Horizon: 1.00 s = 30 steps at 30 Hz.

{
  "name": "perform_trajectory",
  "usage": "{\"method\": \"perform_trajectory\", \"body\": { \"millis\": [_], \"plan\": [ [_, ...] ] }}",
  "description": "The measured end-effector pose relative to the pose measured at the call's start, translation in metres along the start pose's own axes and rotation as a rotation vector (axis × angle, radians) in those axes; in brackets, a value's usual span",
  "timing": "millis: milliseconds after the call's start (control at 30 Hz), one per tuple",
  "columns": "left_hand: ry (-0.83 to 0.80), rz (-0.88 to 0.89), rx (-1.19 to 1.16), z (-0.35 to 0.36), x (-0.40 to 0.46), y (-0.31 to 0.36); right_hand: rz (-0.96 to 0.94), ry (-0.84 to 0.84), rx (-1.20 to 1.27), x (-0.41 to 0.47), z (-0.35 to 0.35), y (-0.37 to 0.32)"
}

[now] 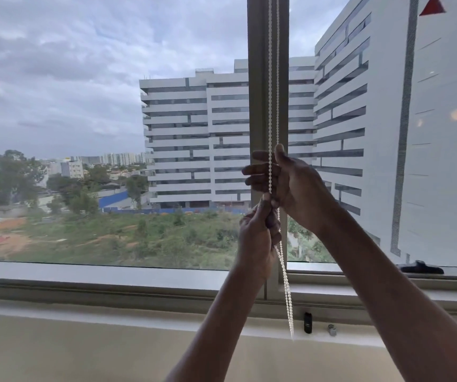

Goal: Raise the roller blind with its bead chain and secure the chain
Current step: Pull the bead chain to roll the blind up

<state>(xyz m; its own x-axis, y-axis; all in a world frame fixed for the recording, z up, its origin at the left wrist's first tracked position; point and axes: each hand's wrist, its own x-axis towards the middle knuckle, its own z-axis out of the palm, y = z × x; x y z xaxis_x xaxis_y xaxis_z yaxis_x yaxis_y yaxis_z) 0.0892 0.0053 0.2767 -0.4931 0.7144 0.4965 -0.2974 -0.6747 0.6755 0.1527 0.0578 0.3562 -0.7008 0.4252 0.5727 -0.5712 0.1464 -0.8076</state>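
Both forearms raised; left hand (259, 230) and right hand (282, 179) grip bead chain (273, 106).

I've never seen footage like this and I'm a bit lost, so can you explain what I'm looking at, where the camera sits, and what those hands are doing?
There is no machine, just a person at a window. One camera, worn on the head, looks forward and down at the arms. The left hand grips the white bead chain low down; the right hand holds it just above. The chain hangs along the window frame, its loop ending near a small black clip on the sill. The blind itself is out of view.
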Motion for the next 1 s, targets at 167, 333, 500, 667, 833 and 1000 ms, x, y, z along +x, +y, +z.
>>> {"method": "perform_trajectory", "body": {
  "millis": [167, 333, 500, 667, 833, 1000],
  "plan": [
    [0.023, 0.021, 0.048, -0.003, 0.000, -0.005, 0.038, 0.070, 0.091, 0.013, 0.013, -0.005],
    [0.030, 0.071, 0.156, -0.012, 0.005, -0.005, 0.002, 0.106, 0.215, 0.014, 0.015, 0.003],
    [0.030, 0.227, 0.398, -0.015, 0.009, -0.006, -0.117, 0.144, 0.137, 0.015, 0.017, 0.009],
    [-0.021, 0.290, 0.462, -0.016, 0.018, -0.006, -0.282, 0.268, -0.087, 0.018, 0.021, 0.014],
    [0.048, 0.156, 0.465, -0.017, 0.035, 0.012, -0.387, 0.337, -0.240, 0.012, 0.019, 0.024],
    [-0.110, -0.011, 0.164, 0.011, 0.055, 0.063, -0.414, 0.355, -0.345, -0.008, 0.018, 0.057]
  ]
}}
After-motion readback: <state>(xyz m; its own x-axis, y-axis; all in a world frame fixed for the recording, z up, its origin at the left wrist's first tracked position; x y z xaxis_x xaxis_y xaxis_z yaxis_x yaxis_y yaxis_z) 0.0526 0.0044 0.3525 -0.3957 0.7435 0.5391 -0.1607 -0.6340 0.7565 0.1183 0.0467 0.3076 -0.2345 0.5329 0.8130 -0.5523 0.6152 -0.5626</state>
